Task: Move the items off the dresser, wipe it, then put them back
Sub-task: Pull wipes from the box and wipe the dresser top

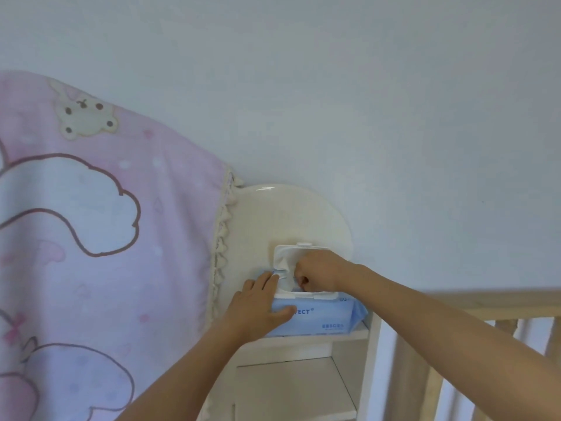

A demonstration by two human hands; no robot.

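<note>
A pink blanket (91, 238) printed with cartoon animals hangs over the left side of the view. Its cream tasselled trim (223, 238) falls just beside the left edge of the dresser (334, 335). The dresser is white, with a rounded back panel (288, 214) standing against the pale wall (364, 101). On its top surface, at the front edge and reaching towards the right corner, lies a pale blue wipes pack (328, 317) with blue print on its front face. The pack's white flip lid (285, 256) stands upright and open. The left hand (258, 308) rests on the left end of the pack, fingers nearly straight across the top and thumb flat along the front face, pressing it down without curling round it. The right hand (318, 271) sits at the dispensing opening, fingers curled tight and pinching a crumpled white wipe (283, 265) that rises against the inside of the lid. The pack's right end slightly overhangs the right edge of the top surface. Bare surface shows only as a thin strip in front of the pack. Below, a lower shelf (288, 381) is visible. Just beside the dresser's right side stands a wooden crib rail (501, 302) with upright slats, closing in that side.
</note>
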